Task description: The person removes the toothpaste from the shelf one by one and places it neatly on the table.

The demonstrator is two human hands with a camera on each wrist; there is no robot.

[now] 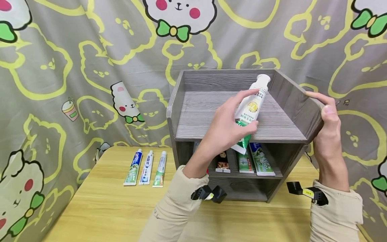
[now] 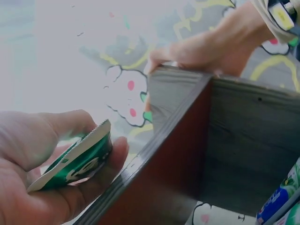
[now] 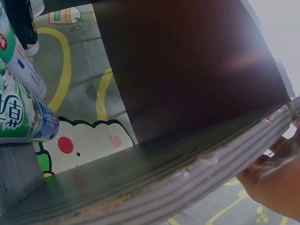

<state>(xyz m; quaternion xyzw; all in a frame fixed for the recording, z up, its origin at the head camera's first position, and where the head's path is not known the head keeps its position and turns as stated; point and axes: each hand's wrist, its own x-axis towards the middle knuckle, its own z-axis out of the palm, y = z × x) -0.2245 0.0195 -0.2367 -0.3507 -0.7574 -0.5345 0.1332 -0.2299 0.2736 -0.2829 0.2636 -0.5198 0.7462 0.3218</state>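
My left hand [image 1: 223, 124] holds a white and green toothpaste tube [image 1: 254, 101] over the top board of a grey wooden shelf [image 1: 205, 111]. The tube tilts, white cap end up, with its green crimped end hanging past the board's front edge. In the left wrist view, thumb and fingers pinch the tube [image 2: 89, 159] around its crimped end. My right hand [image 1: 328, 131] grips the shelf's right side panel, fingers over its upper edge. In the right wrist view, that hand [image 3: 276, 183] is outside the panel, partly hidden by it.
Several toothpaste tubes [image 1: 262, 161] lie in the compartment under the top board. Below it is a lower compartment [image 1: 242, 188]. Three more tubes [image 1: 146, 168] lie side by side on the wooden table [image 1: 105, 205], left of the shelf. A patterned curtain [image 1: 90, 67] hangs behind.
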